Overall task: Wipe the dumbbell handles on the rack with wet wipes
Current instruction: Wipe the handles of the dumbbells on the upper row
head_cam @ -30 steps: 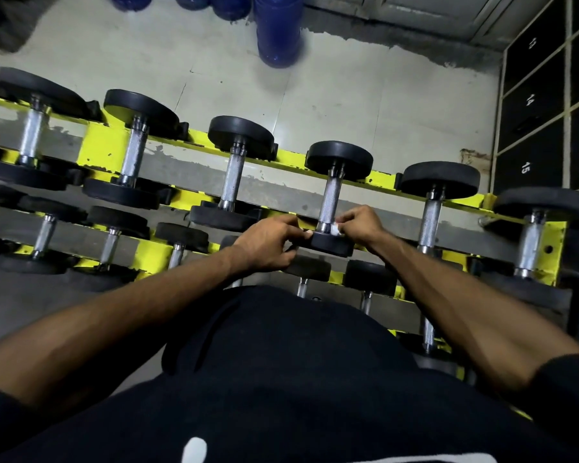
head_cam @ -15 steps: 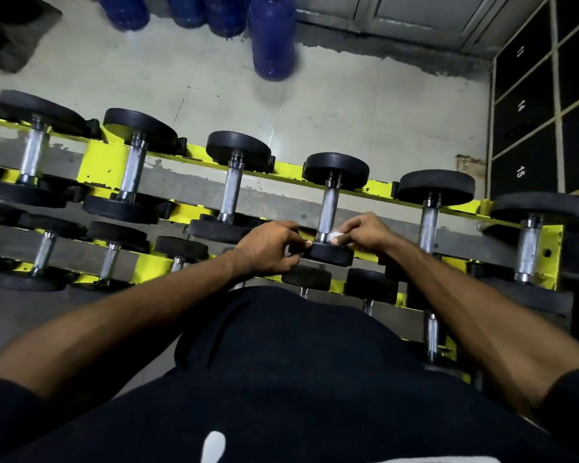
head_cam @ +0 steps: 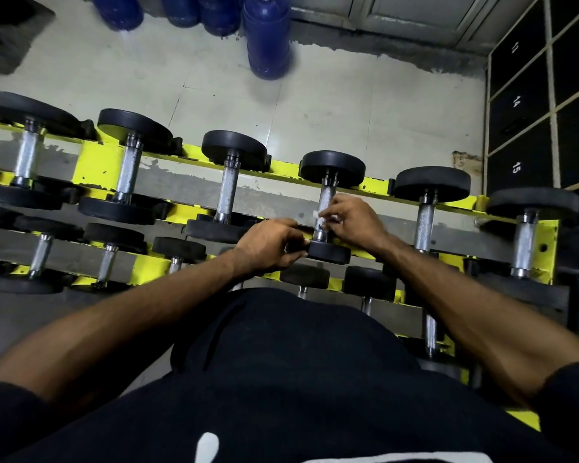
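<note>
A yellow and grey rack point(head_cam: 97, 162) holds rows of dumbbells with black heads and knurled chrome handles. My right hand point(head_cam: 355, 222) pinches a small white wet wipe point(head_cam: 318, 217) against the lower part of the fourth dumbbell's handle point(head_cam: 326, 195) on the top row. My left hand point(head_cam: 268, 245) grips the near black head point(head_cam: 330, 253) of that same dumbbell from the left side. Most of the wipe is hidden under my fingers.
Neighbouring dumbbells stand on either side, one handle at the left point(head_cam: 226, 192) and one at the right point(head_cam: 425, 222). Smaller dumbbells fill the lower tiers. Blue water jugs point(head_cam: 268, 38) stand on the tiled floor behind the rack. Numbered black lockers point(head_cam: 518, 105) line the right wall.
My right hand has slid the wipe up the handle, away from the near head. My left hand keeps its hold on the near head.
</note>
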A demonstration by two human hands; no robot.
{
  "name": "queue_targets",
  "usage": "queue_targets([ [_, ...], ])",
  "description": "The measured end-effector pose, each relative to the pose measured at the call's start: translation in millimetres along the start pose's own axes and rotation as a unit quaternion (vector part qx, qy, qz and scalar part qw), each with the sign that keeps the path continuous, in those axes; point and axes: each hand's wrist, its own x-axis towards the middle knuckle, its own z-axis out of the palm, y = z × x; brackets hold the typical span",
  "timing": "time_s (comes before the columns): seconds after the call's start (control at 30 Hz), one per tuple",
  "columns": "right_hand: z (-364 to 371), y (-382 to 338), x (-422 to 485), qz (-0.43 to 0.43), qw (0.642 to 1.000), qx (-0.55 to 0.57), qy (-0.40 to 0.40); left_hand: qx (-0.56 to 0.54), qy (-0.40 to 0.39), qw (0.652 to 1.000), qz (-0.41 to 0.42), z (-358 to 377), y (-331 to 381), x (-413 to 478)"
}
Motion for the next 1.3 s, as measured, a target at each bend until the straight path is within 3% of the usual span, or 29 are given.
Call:
queue_targets([
  [0.07, -7.3, -2.9, 0.7, -0.042, 0.993, -0.03, -0.102, 0.002, 0.001, 1.0, -0.001, -0.8, 0.4, 0.7],
  [0.1, -9.6, -3.5, 1.8, -0.048, 0.991, -0.033, -0.117, 0.004, 0.002, 1.0, -0.002, -1.4, 0.5, 1.3],
  [0.23, -6.0, -6.7, 3.9, 0.019, 0.999, -0.016, 0.034, 0.003, -0.008, 1.0, -0.001, -3.2, 0.5, 4.2],
  [0.27, -3.6, -9.4, 3.5, 0.021, 0.999, -0.016, 0.039, 0.002, -0.01, 1.0, -0.002, -3.6, 0.9, 4.1],
  [0.4, -3.2, -18.6, 4.8, -0.043, 0.99, -0.041, -0.13, 0.006, -0.008, 1.0, -0.001, -4.7, 2.1, 4.4],
  [0.47, -8.1, -18.9, 8.2, -0.034, 0.993, -0.042, -0.109, 0.008, -0.011, 1.0, -0.004, -5.3, 2.6, 5.1],
  [0.57, -12.2, -21.6, 9.0, 0.001, 0.999, -0.031, -0.011, 0.011, -0.025, 1.0, -0.014, -5.7, 2.5, 6.7],
  [0.7, -6.8, -25.0, 6.0, -0.032, 0.994, -0.073, -0.078, 0.014, -0.032, 0.999, -0.022, -6.6, 4.6, 8.2],
  [0.93, -19.2, -34.3, 15.2, -0.014, 0.988, -0.064, -0.138, 0.026, -0.078, 0.996, -0.035, -12.9, 4.8, 17.8],
  [1.03, -16.0, -33.2, 12.9, -0.011, 0.991, -0.061, -0.118, 0.026, -0.092, 0.995, -0.039, -13.9, 4.9, 20.4],
  [1.2, -3.7, -25.8, 8.5, 0.024, 0.998, -0.053, 0.022, 0.024, -0.095, 0.994, -0.044, -13.9, 3.9, 21.1],
  [1.3, -5.3, -24.6, 7.4, -0.033, 0.993, -0.092, -0.067, 0.027, -0.082, 0.996, -0.035, -12.4, 4.1, 18.7],
])
